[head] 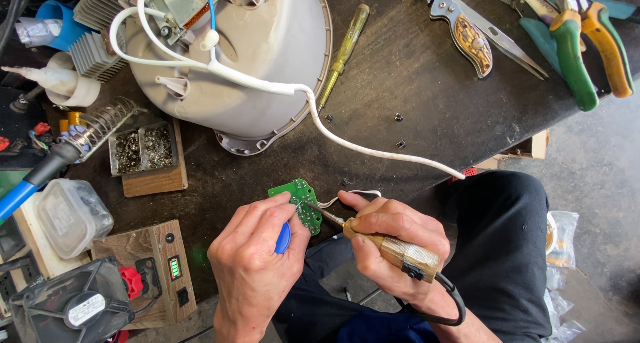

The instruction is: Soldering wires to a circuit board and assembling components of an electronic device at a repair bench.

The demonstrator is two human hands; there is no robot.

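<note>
1. The left hand [257, 266] is closed on a green circuit board [301, 203] and a blue tool [283, 238], at the desk [427, 83] edge below the white appliance housing [267, 56].
2. The right hand [393, 246] is wrapped around a wooden-handled soldering iron [390, 248], tip on the board.
3. Risk: the tip may slip and burn the left fingers beside it.
4. Risk: the white wires [330, 201] at the board may scorch under prolonged heat.
</note>
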